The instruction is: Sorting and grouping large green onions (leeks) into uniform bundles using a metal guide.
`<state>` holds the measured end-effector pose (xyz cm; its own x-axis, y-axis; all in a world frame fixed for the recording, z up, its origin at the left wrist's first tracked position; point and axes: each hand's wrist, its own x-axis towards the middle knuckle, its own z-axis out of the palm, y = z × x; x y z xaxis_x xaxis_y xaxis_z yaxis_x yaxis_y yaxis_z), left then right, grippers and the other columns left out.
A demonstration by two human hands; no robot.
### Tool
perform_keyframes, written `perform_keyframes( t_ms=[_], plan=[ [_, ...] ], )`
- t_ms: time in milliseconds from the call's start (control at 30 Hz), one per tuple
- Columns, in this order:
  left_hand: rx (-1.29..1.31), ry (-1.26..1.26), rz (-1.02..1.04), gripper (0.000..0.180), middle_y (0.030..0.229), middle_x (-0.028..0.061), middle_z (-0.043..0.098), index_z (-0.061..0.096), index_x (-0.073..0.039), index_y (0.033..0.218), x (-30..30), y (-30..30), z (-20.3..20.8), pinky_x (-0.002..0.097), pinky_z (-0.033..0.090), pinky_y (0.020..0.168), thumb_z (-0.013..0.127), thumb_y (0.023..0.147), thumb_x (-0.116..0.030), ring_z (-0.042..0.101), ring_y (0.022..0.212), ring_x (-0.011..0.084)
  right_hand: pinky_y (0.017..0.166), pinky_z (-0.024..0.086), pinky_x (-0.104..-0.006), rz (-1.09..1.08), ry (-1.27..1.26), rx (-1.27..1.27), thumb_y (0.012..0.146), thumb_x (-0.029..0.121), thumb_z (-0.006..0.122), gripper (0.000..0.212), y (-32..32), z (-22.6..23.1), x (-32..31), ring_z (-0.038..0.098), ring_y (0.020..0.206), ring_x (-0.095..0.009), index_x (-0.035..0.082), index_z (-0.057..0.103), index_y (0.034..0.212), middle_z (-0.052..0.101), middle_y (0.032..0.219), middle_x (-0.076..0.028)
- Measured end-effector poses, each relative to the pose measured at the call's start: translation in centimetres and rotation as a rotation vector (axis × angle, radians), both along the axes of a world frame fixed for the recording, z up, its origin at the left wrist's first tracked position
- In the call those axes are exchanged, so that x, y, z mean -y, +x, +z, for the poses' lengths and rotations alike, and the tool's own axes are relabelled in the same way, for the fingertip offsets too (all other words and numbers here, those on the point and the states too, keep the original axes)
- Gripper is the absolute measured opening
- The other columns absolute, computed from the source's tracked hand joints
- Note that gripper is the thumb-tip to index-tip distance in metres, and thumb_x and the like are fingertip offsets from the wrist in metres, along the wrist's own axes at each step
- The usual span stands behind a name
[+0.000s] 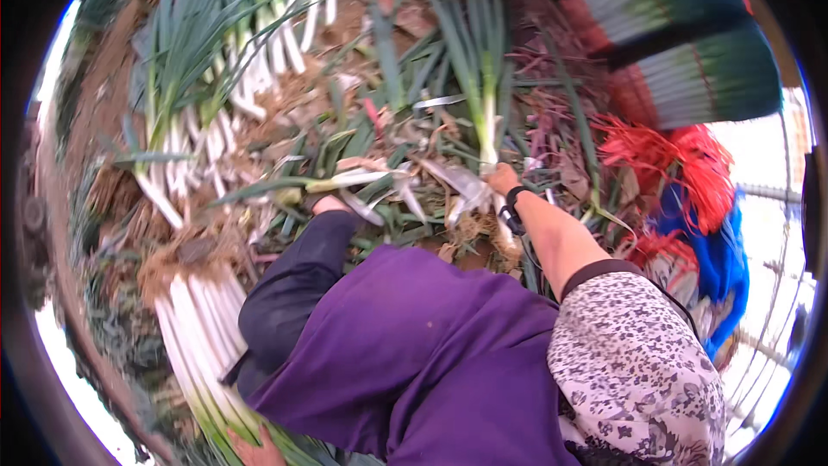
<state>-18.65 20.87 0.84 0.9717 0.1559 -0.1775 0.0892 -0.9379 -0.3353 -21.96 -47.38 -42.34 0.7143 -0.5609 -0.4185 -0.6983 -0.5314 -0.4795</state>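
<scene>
Right hand grips a leek over trimmings.

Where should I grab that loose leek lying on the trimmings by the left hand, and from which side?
Probably grip the leek on its firm pale shaft, near the left hand. It lies roughly flat and crosswise on the trimmings, its limp green leaves trailing left, so coming from above with fingers wrapping across the shaft looks best.
</scene>
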Motion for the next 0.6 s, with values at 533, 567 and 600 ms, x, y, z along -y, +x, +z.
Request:
perform_keyframes(
  t_ms=[533, 567, 600],
  plan=[
    [0.654, -0.662, -0.495, 0.038, 0.111, 0.0161, 0.065, 0.063, 0.000, 0.113, 23.3, 7.2, -0.1, 0.0455, 0.040, 0.099, 0.075, 0.078, -0.011, 0.057, 0.110, 0.0372, 0.067, 0.047, -0.0302, -0.088, 0.202, 0.522, 0.083, 0.013, 0.065, 0.024, -5.0, 15.3, -0.6, 0.056, 0.072, -0.014, -0.006, 0.061, 0.097, 0.063, 0.080, -0.007],
    [0.693, -0.831, -0.573, 0.037, 0.108, 0.0147, 0.066, 0.063, -0.001, 0.112, 25.7, 8.7, -0.3, 0.0442, 0.042, 0.097, 0.075, 0.078, -0.012, 0.058, 0.108, 0.0360, 0.067, 0.047, -0.0299, -0.083, 0.175, 0.546, 0.083, 0.014, 0.066, 0.024, -4.9, 16.4, -1.5, 0.055, 0.071, -0.013, -0.006, 0.061, 0.096, 0.062, 0.079, -0.006],
    [0.722, -0.950, -0.630, 0.038, 0.110, 0.0153, 0.066, 0.063, 0.000, 0.112, 28.0, 9.9, -0.7, 0.0425, 0.045, 0.095, 0.075, 0.079, -0.014, 0.059, 0.107, 0.0354, 0.067, 0.047, -0.0299, -0.063, 0.176, 0.558, 0.083, 0.014, 0.066, 0.024, -4.3, 17.7, -2.5, 0.055, 0.071, -0.013, -0.006, 0.061, 0.096, 0.062, 0.079, -0.006]
  ],
)
